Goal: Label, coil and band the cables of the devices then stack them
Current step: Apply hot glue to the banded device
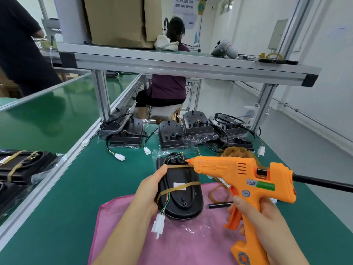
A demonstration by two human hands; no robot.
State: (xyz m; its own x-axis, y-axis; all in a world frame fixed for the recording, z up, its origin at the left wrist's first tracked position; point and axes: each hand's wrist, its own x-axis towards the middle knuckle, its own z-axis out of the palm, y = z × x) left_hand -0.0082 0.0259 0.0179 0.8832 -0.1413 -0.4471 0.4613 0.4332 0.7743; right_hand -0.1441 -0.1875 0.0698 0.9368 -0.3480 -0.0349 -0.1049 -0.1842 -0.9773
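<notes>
Device (182, 204) — label (177, 184) half under band (193, 183)

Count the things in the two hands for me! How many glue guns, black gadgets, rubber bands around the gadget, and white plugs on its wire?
Orange glue gun, in the right hand: 1
Black device, in the left hand: 1
Tan rubber bands around the device: 2
White plug on its cable: 1
Total: 5

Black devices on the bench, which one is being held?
The nearest device, gripped by the left hand on the pink cloth, with the orange glue gun pointed at its top. The others lie untouched farther back.
</notes>
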